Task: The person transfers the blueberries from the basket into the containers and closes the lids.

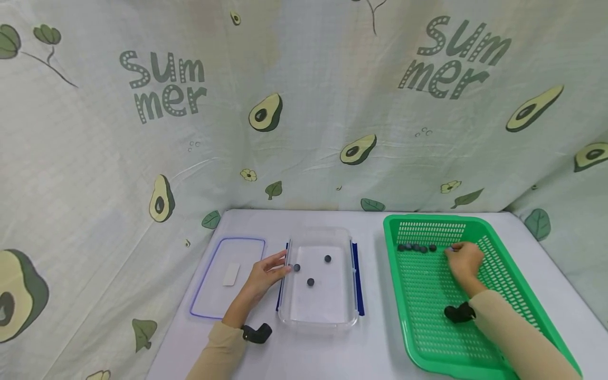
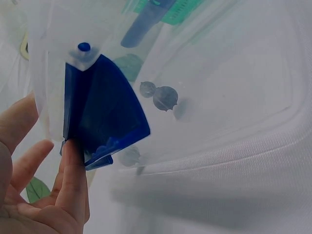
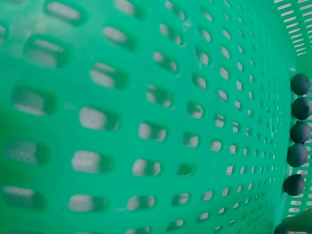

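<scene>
A clear plastic container [image 1: 318,309] with blue side latches stands mid-table, three blueberries [image 1: 328,258] lying on its bottom. My left hand [image 1: 266,273] is at its left wall, fingers extended. In the left wrist view, fingertips touch the lower edge of a hanging blue latch [image 2: 105,107]. To the right, my right hand [image 1: 465,259] reaches into the far part of a green basket [image 1: 427,311] and pinches a blueberry [image 1: 450,249]. More blueberries [image 3: 301,108] sit in a row along the basket's far wall.
A clear lid [image 1: 214,295] with a blue edge lies left of the container, overlapped by the left hand in the head view. On it is a small white rectangle [image 1: 231,274]. A printed curtain [image 1: 304,105] hangs behind the white table [image 1: 370,343].
</scene>
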`<state>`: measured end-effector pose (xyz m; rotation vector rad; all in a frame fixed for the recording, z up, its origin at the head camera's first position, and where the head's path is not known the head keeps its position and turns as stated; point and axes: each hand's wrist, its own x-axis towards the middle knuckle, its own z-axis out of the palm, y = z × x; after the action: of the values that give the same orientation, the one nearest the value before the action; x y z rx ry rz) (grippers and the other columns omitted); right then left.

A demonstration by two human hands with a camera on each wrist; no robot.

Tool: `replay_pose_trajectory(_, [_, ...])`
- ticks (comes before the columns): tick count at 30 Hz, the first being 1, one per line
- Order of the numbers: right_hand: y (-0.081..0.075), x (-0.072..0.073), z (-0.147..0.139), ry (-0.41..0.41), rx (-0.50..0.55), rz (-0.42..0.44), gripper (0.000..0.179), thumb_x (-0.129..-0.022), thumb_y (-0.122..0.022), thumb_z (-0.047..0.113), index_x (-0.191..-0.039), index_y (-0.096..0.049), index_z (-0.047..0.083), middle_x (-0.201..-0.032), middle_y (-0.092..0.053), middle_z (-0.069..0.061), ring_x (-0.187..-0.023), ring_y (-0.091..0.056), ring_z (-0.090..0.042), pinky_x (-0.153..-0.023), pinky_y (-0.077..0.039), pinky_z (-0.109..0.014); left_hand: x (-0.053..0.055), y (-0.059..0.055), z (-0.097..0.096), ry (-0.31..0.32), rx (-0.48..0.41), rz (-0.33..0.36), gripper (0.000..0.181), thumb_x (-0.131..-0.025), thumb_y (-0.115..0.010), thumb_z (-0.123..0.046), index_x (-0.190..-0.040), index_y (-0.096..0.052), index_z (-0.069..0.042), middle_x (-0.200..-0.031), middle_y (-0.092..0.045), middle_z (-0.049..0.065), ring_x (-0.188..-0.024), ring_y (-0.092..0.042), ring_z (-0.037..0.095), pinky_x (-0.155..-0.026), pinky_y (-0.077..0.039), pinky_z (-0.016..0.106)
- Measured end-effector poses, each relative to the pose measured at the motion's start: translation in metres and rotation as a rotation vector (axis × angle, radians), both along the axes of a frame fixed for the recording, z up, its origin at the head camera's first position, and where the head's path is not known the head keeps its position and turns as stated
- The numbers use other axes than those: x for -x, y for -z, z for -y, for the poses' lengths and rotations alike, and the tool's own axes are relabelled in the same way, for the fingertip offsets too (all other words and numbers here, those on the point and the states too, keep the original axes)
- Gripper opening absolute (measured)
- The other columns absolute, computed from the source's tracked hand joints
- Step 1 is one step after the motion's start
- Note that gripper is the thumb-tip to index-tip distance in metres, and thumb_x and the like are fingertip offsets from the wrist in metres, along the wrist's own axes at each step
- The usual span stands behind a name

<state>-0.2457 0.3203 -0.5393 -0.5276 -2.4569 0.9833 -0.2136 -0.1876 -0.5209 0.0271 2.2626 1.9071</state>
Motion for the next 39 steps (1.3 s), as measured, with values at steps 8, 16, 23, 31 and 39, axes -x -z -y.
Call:
replay_pose_trajectory(8, [-0.003,-0.003,0.000,-0.007,0.044,0.004,0.021,-0.088,-0.069,-0.002,-0.098,-0.067,-0.020,-0.089,-0.067,-0.034,-0.092,-0.059,-0.051,-0.092,-0.040,-0.059,0.001,0.001,0.000,-0.004,0.005,0.007,0.056,-0.090,-0.076,-0.016,-0.142,-0.056,-0.008,-0.133,-0.059,0.020,-0.114,-0.062,0.033,-0.097,-0.050,0.044])
replay_pose_trajectory(16, [-0.006,-0.003,-0.003,-0.016,0.073,0.014,0.022,-0.087,-0.070,-0.002,-0.101,-0.067,-0.019,-0.091,-0.067,-0.033,-0.092,-0.060,-0.050,-0.093,-0.042,-0.059,-0.001,0.003,0.000,-0.007,0.009,0.000,0.056,-0.089,-0.077,-0.017,-0.141,-0.057,-0.007,-0.131,-0.060,0.020,-0.113,-0.062,0.034,-0.097,-0.051,0.044])
replay_pose_trajectory(23, [-0.012,-0.002,-0.004,-0.015,0.094,0.017,0.023,-0.088,-0.070,0.000,-0.103,-0.067,-0.018,-0.090,-0.068,-0.031,-0.092,-0.060,-0.048,-0.095,-0.041,-0.059,-0.002,0.001,-0.001,-0.009,0.011,-0.004,0.056,-0.089,-0.077,-0.017,-0.141,-0.057,-0.006,-0.131,-0.060,0.020,-0.112,-0.062,0.033,-0.097,-0.051,0.045])
replay_pose_trajectory(31, [-0.021,-0.001,-0.004,-0.018,0.098,0.052,0.023,-0.088,-0.071,0.002,-0.103,-0.070,-0.014,-0.092,-0.070,-0.028,-0.062,-0.054,-0.008,-0.061,-0.044,-0.023,0.001,0.005,-0.001,-0.012,0.007,-0.003,0.056,-0.091,-0.075,-0.012,-0.142,-0.055,-0.005,-0.133,-0.059,0.020,-0.116,-0.061,0.036,-0.099,-0.049,0.046])
replay_pose_trajectory(39, [-0.031,-0.001,0.004,-0.091,0.084,0.017,0.023,-0.087,-0.074,0.004,-0.103,-0.071,-0.012,-0.092,-0.072,-0.026,-0.056,-0.044,0.014,-0.050,-0.041,-0.011,0.004,0.005,0.000,-0.007,0.014,-0.002,0.057,-0.091,-0.075,-0.014,-0.143,-0.054,-0.007,-0.134,-0.058,0.019,-0.116,-0.061,0.034,-0.098,-0.049,0.045])
